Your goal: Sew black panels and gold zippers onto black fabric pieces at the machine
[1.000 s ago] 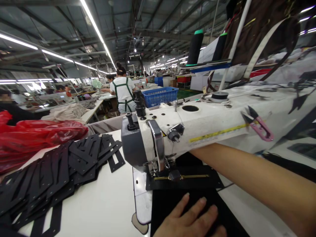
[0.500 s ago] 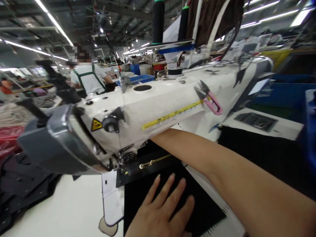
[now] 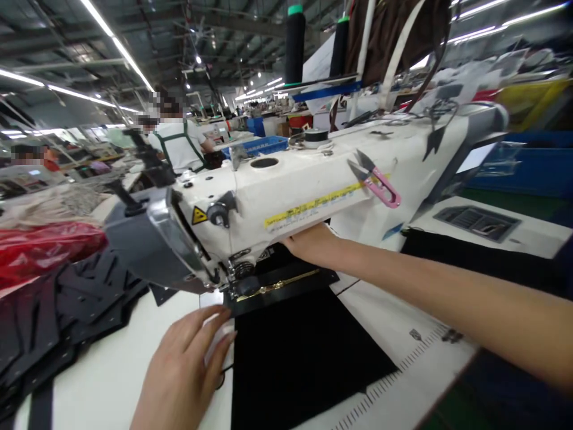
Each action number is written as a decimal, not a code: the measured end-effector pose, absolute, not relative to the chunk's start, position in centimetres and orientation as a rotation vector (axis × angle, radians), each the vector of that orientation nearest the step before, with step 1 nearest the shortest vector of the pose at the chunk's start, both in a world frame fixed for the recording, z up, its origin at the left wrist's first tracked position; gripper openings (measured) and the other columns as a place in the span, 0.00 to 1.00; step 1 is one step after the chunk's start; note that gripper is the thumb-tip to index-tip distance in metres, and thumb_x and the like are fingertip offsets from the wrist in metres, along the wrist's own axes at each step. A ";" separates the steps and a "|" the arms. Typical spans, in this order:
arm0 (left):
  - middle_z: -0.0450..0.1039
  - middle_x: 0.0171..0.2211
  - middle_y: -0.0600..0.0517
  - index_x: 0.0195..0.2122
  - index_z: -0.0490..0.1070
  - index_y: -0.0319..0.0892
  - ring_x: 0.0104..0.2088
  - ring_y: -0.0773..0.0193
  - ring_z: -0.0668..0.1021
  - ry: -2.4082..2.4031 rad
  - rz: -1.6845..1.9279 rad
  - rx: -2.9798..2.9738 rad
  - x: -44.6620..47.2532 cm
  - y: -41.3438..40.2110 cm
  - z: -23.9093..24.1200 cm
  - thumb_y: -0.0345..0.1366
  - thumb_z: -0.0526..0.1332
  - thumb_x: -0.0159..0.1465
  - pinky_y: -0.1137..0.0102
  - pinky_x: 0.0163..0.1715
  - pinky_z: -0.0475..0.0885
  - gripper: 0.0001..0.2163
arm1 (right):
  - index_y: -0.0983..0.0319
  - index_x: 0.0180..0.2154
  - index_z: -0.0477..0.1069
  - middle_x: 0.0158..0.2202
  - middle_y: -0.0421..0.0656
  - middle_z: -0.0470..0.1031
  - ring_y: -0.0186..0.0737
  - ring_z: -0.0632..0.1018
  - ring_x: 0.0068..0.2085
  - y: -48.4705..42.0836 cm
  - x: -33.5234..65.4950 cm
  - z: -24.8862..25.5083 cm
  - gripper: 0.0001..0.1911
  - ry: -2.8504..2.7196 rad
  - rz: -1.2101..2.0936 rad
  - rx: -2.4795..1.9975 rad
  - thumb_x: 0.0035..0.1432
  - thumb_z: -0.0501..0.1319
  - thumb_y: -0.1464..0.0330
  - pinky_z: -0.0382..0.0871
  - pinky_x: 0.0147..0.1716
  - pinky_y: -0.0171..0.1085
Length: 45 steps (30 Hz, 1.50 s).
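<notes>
A black fabric panel (image 3: 308,352) lies flat under the sewing machine (image 3: 295,185). Across its far edge runs a dark strip with a gold zipper (image 3: 280,285), whose left end is by the presser foot area. My left hand (image 3: 190,349) is at the panel's left edge, its fingertips by the strip's left corner and the thumb apart from the forefinger. Reaching in from the right, my right hand (image 3: 308,242) goes beneath the machine arm. Its fingers are hidden behind the machine, so its grip does not show.
Pink thread snips (image 3: 380,182) rest against the machine's front. Dark punched pieces (image 3: 67,322) are piled on the left beside a red plastic bag (image 3: 49,248). Black thread cones (image 3: 294,48) stand above. A person (image 3: 179,140) in a white top is beyond the machine.
My left hand has lifted off the black panel and moved left to its edge. My right hand has drawn back slightly, showing more of its wrist. The view has shifted a little.
</notes>
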<state>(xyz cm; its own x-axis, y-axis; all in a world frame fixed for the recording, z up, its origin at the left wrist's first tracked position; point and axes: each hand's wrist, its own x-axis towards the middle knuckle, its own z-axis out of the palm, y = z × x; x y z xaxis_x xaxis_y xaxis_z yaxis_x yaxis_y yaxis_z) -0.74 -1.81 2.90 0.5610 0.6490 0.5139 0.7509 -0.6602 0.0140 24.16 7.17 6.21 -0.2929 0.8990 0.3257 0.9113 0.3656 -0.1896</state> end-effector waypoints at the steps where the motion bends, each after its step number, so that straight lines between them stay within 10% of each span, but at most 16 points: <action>1: 0.74 0.42 0.44 0.45 0.68 0.40 0.41 0.55 0.77 -1.112 -0.711 -2.570 -1.1 -1.3 2.8 0.37 0.52 0.66 0.60 0.40 0.74 0.11 | 0.64 0.37 0.70 0.38 0.45 0.72 0.41 0.73 0.40 5.9 23.9 6.2 0.07 -2.288 -0.050 -1.541 0.60 0.57 0.68 0.66 0.41 0.42; 4: 0.75 0.41 0.46 0.44 0.68 0.39 0.42 0.58 0.77 -0.967 -0.663 -2.667 -1.3 0.1 2.5 0.28 0.49 0.65 0.59 0.45 0.71 0.11 | 0.63 0.27 0.70 0.29 0.43 0.71 0.41 0.72 0.34 0.9 22.9 5.4 0.09 -2.413 -0.046 -1.267 0.59 0.56 0.70 0.64 0.36 0.40; 12: 0.75 0.26 0.51 0.32 0.69 0.40 0.27 0.61 0.76 -1.372 -0.740 -2.564 -0.4 0.5 3.5 0.26 0.52 0.62 0.67 0.28 0.72 0.08 | 0.66 0.38 0.71 0.33 0.46 0.74 0.43 0.74 0.33 -0.9 18.0 3.0 0.07 -2.531 0.033 -1.170 0.57 0.56 0.74 0.65 0.34 0.40; 21: 0.75 0.36 0.48 0.35 0.71 0.40 0.36 0.60 0.76 -1.235 -0.714 -2.672 -0.3 -0.3 2.1 0.25 0.56 0.60 0.62 0.41 0.70 0.06 | 0.65 0.38 0.72 0.29 0.44 0.74 0.42 0.74 0.29 -0.9 17.6 1.7 0.09 -2.541 -0.137 -0.970 0.58 0.54 0.75 0.67 0.32 0.42; 25: 0.73 0.39 0.45 0.39 0.70 0.39 0.39 0.58 0.75 -1.242 -0.637 -2.663 -0.1 -0.8 1.7 0.23 0.55 0.59 0.58 0.44 0.68 0.09 | 0.68 0.43 0.71 0.40 0.52 0.74 0.49 0.73 0.42 -0.4 18.0 1.4 0.12 -2.410 -0.276 -0.952 0.58 0.54 0.74 0.67 0.43 0.47; 45: 0.73 0.37 0.45 0.40 0.70 0.37 0.36 0.56 0.75 -1.148 -0.578 -2.549 0.0 0.1 1.2 0.26 0.53 0.63 0.59 0.38 0.70 0.08 | 0.70 0.46 0.67 0.46 0.53 0.71 0.47 0.71 0.49 1.7 18.3 1.6 0.15 -2.503 0.068 -0.971 0.57 0.53 0.75 0.62 0.51 0.46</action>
<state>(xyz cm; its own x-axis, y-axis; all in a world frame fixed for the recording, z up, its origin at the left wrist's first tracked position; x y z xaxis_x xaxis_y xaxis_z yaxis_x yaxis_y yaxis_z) 0.03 0.07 1.25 0.6029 0.6464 0.4676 0.7608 -0.6423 -0.0930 18.27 1.70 1.56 -0.6496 0.6507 0.3932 0.6284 0.7507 -0.2040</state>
